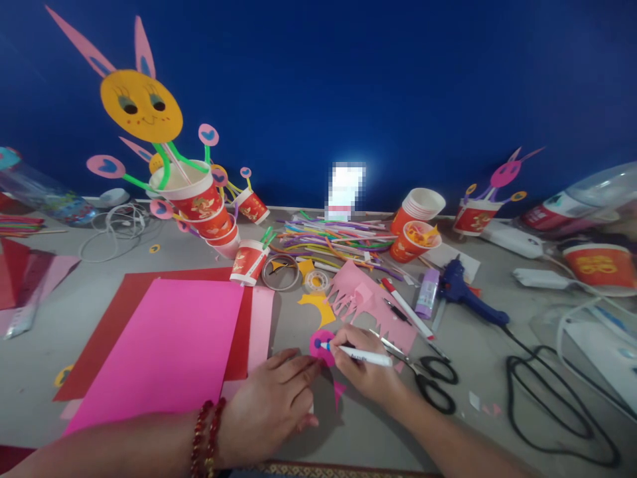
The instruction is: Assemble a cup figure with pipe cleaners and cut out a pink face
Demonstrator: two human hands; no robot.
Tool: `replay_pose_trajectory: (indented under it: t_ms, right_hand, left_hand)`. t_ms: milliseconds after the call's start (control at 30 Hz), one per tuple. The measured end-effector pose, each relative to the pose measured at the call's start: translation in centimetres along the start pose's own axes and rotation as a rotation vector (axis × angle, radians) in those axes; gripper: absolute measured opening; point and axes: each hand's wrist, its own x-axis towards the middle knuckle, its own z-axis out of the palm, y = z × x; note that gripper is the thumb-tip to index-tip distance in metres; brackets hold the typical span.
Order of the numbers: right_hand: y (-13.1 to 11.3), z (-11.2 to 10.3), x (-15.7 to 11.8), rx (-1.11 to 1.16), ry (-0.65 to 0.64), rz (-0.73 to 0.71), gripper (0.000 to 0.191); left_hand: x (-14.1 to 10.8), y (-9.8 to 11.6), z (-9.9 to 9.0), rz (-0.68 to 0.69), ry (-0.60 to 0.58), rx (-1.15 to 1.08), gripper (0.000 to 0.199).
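A white marker (365,356) with a blue tip is pinched in my right hand (365,378). Its tip touches a small bright pink paper circle (321,337), where a blue spot shows. My left hand (273,398) lies palm down with fingers stretched out, the fingertips at the circle's lower left edge. Beside my right hand are black-handled scissors (435,385), partly hidden behind it. A pink paper scrap (339,393) lies just below the circle, and a yellow offcut (319,309) above it.
Pink and red paper sheets (164,345) lie left. Decorated paper cups (194,199) stand behind them. Pipe cleaners (333,239) are piled at the back. At right sit a glue stick (426,292), a blue glue gun (468,292) and its looping black cable (510,385).
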Motion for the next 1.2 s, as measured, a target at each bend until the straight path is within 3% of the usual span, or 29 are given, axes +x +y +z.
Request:
replay_pose_trajectory:
  t_ms: [233, 500, 600, 867, 1200]
  right_hand:
    - [-0.04, -0.04, -0.08, 0.008, 0.013, 0.004, 0.015]
    - [0.40, 0.00, -0.45, 0.259, 0.267, 0.211, 0.021]
    - [0.13, -0.14, -0.26, 0.326, 0.259, 0.280, 0.016]
    - [0.43, 0.03, -0.33, 0.204, 0.177, 0.192, 0.020]
    - [0.28, 0.09, -0.20, 0.291, 0.228, 0.252, 0.016]
  left_hand:
    - [0.08, -0.01, -0.02, 0.009, 0.007, 0.013, 0.029]
    - [0.20, -0.01, -0.12, 0.000, 0.024, -0.012, 0.026]
    - [0.15, 0.00, -0.09, -0.010, 0.011, -0.019, 0.026]
    - [-0.03, 0.02, 0.17, -0.018, 0.028, -0.061, 0.024]
    - [0.12, -0.09, 0.46, -0.040, 0.096, -0.177, 0.021]
